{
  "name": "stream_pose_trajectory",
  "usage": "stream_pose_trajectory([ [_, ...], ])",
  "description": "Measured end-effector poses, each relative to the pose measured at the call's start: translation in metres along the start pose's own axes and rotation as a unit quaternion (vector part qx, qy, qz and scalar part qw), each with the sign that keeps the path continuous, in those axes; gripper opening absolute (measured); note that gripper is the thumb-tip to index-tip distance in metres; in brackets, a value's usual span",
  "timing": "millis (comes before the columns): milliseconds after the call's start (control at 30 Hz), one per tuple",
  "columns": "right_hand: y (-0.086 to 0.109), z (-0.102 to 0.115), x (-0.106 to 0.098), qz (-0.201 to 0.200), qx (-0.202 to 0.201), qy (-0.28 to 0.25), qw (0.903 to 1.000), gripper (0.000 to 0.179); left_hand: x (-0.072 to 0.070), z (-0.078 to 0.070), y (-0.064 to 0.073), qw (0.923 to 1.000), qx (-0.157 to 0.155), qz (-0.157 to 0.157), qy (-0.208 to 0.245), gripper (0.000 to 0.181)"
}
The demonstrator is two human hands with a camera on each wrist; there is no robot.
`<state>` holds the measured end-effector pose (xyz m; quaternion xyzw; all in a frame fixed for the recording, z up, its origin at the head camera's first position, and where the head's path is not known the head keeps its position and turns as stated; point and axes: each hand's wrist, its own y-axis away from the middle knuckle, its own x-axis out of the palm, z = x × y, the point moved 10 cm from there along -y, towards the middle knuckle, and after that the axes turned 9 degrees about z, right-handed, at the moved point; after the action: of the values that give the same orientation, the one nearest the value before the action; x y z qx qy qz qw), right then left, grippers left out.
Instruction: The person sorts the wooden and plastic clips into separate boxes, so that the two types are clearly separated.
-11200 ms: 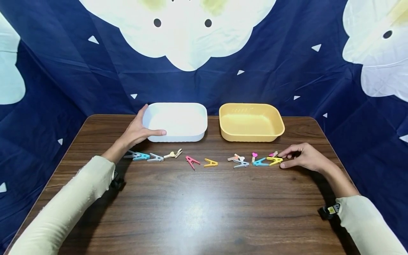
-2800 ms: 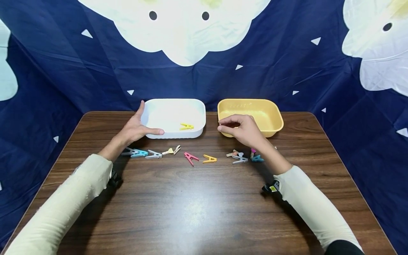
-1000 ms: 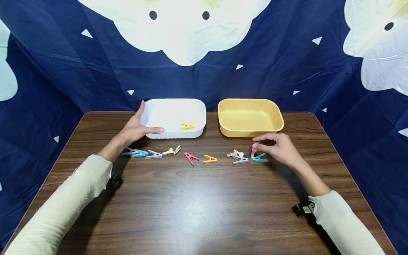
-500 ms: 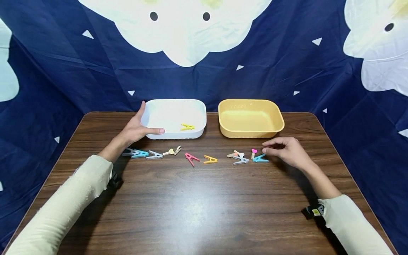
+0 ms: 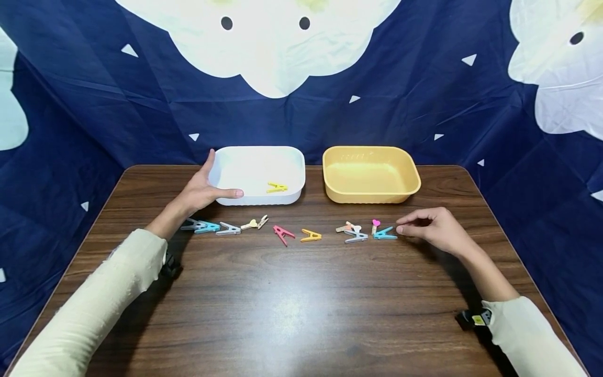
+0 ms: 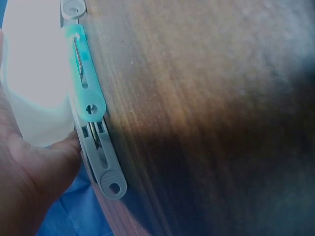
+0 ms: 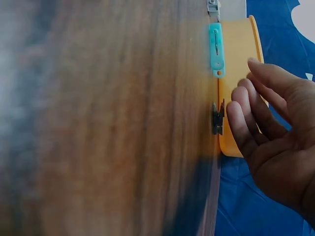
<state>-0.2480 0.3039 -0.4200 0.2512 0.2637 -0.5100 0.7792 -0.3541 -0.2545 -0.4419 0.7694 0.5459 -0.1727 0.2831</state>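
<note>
My left hand (image 5: 198, 192) rests on the left end of a white plastic basin (image 5: 264, 200), thumb laid along its front rim and fingers spread at its side. Inside that basin lies a yellow clothespin (image 5: 277, 187). My right hand (image 5: 435, 228) hovers low with thumb and fingertips apart and nothing visible between them, just right of a blue clothespin (image 5: 384, 234). In the right wrist view, a small dark-looking clip (image 7: 218, 117) lies near its fingers; the head view does not show it clearly. Beside the blue one is a clip with a pink heart (image 5: 375, 224).
A yellow basin (image 5: 372, 198) stands right of the white one. Along the row lie grey clothespins (image 5: 356, 236), a red clothespin (image 5: 283, 234), an orange clothespin (image 5: 311, 235) and heart-topped wooden clips (image 5: 249, 224). Below my left wrist is another blue clothespin (image 5: 207, 227).
The yellow clothespin has gone from the right end of the row into the white basin. My right hand has come back from the yellow basin and shifted rightward. The left hand stays.
</note>
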Motion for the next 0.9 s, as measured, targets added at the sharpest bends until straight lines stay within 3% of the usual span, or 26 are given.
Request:
stream_pose_trajectory([
  [167, 0.003, -0.003, 0.008, 0.035, 0.0, -0.004, 0.9994, 0.014, 0.0, 0.0, 0.0, 1.0, -0.002, 0.0, -0.001, 0.156],
  [500, 0.001, -0.005, 0.017, 0.068, 0.003, 0.001, 0.9977, 0.019, 0.0, 0.0, 0.0, 1.0, -0.003, 0.0, -0.003, 0.157],
  [900, -0.006, 0.003, 0.02, 0.072, -0.028, 0.03, 0.9965, 0.009, 0.0, 0.002, -0.001, 1.0, -0.007, 0.004, -0.003, 0.155],
])
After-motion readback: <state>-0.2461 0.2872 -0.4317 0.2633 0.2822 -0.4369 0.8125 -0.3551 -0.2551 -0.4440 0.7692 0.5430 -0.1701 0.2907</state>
